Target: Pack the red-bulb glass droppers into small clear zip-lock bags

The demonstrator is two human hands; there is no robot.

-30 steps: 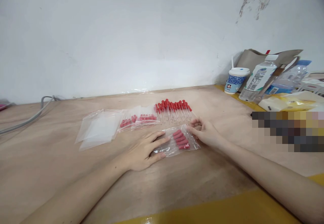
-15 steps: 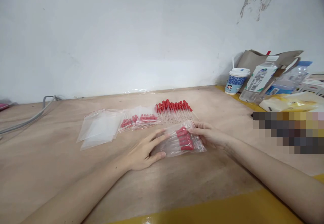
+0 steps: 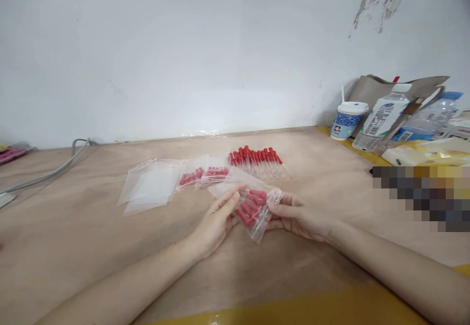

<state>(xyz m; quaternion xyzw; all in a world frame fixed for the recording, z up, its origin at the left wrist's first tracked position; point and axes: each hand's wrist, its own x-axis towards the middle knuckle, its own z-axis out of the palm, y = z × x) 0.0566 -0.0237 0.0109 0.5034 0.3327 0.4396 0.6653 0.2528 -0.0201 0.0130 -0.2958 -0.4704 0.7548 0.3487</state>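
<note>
Bag [image 3: 253, 203], one, clear, holding red-bulbed droppers [image 3: 250, 209]: nearer the person than the loose droppers [image 3: 260, 156]. Left hand [image 3: 219, 221]: pinching its left part. Right hand [image 3: 299, 217]: gripping its right end. Bulbs [image 3: 258, 194] lie between the two, long axes slanting nearward to the right; neither hand clearly closer.

Modest workroom — chipped white wall [image 3: 235, 46], brown worktable [image 3: 73, 237], clear bags [image 3: 150, 188]

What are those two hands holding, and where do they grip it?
A clear bag with red-topped tubes inside. The left hand pinches its left side, thumb on top; the right hand grips its crumpled right end.
</note>
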